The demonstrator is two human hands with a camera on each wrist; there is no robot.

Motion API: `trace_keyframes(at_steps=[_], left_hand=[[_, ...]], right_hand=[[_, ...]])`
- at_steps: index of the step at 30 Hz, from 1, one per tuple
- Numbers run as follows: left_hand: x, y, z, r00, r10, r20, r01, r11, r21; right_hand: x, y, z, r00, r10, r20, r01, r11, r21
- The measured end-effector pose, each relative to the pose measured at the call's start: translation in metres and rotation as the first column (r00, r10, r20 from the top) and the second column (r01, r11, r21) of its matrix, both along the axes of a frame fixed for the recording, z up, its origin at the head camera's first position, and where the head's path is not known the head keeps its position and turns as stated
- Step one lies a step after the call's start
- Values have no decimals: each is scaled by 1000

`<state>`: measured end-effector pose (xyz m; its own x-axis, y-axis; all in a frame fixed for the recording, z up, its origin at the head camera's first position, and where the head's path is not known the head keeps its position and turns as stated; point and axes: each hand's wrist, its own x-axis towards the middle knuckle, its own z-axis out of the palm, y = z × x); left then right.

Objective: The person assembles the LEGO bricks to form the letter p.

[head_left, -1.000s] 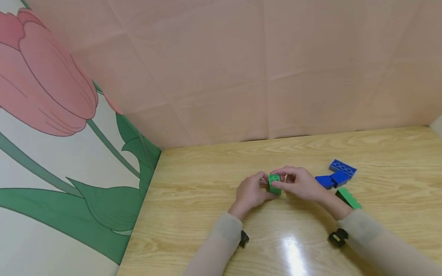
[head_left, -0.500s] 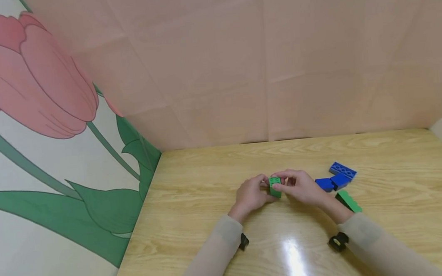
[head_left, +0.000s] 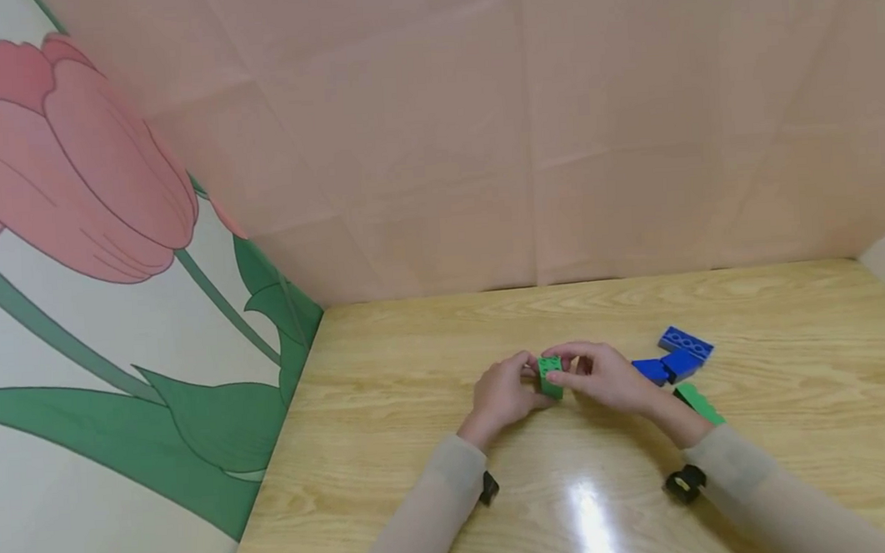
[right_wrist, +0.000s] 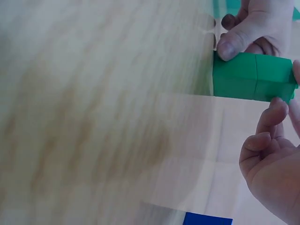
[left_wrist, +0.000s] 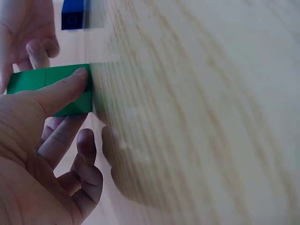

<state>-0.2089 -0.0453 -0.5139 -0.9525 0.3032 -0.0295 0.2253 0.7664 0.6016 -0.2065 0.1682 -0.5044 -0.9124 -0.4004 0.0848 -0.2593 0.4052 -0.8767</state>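
Two green toy bricks [head_left: 550, 378] stand stacked upright on the table, studs on top; a seam between them shows in both wrist views. My left hand [head_left: 503, 390] pinches the lower brick [left_wrist: 70, 103] from the left, thumb on its near face. From the right, my right hand [head_left: 605, 375] holds the upper brick [right_wrist: 274, 70] between thumb and fingers near the top. Some fingertips behind the stack are hidden in the head view.
Right of the hands lie several blue bricks [head_left: 685, 343] close together, one showing its hollow underside. Another green brick [head_left: 699, 403] lies on its side by the right forearm. The wooden table [head_left: 386, 355] meets a pink backdrop [head_left: 423, 186] at the back.
The view has tilted slightly, so everything sits a little lower in the frame. Both hands keep their hold on the green stack, with hardly any movement.
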Motion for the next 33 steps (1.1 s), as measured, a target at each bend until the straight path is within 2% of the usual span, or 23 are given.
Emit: trace_keyframes(at_steps=[4,14,20,26,33], left_hand=[[1,0,-1,1000,-1,0,1,1000,-10],[2,1,0,1000,-15,13,15,1000,4],[2,0,2,998,-49,26,48,998,41],[3,-4,1,997,-80,15,79,992,95],[1,-11,1,995,-103,-6,102,975,196]], right_hand=[[1,6,2,1000,8,5,-8,1000,-6],[10,34,21,997,-68,-24,69,996,58],[17,51,23,992,-104,-72,110,991,82],[22,67,21,989,-105,-105,113,991,70],[19,98,20,982,-159,-101,164,985,47]])
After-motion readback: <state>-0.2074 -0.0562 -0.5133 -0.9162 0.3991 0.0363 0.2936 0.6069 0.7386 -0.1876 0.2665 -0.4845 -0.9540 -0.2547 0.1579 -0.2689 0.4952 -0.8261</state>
